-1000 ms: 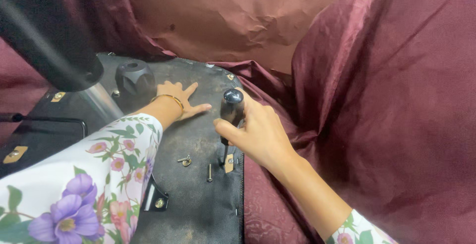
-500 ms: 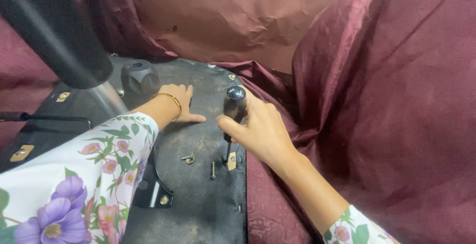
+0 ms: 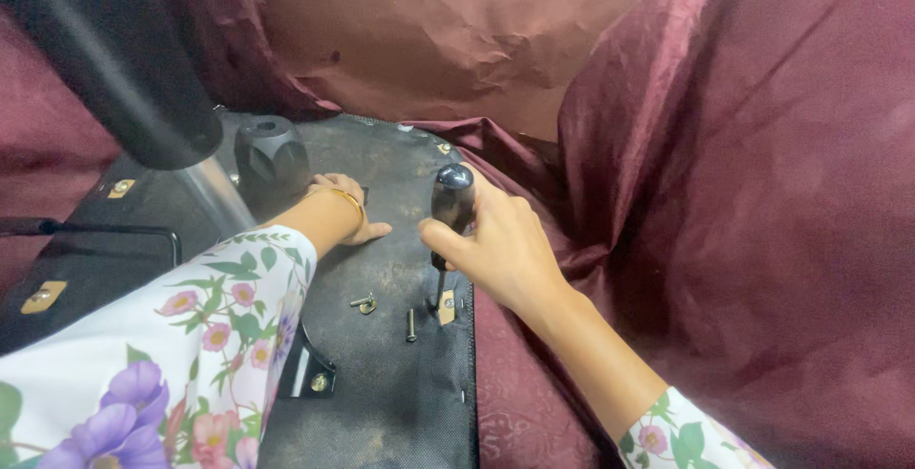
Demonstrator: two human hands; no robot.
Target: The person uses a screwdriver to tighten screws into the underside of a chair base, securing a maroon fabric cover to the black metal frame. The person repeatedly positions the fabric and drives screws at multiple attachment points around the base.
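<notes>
one screwdriver (image 3: 451,204), upright on the black chair base (image 3: 400,393), right hand (image 3: 500,250) fingers clamped on its black handle. two loose screws (image 3: 363,304) just left of its shaft. left hand (image 3: 341,204) flat, fingers together, beside the black knob (image 3: 271,152).

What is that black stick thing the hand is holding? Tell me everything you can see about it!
It is a screwdriver with a thick, shiny black handle, rounded at the top, and a thin metal shaft below. It stands nearly upright, its tip down by a small brass-coloured plate at the edge of the black fabric-covered board. The right hand wraps around the handle, thumb across its front. Nothing else touches it.
</notes>
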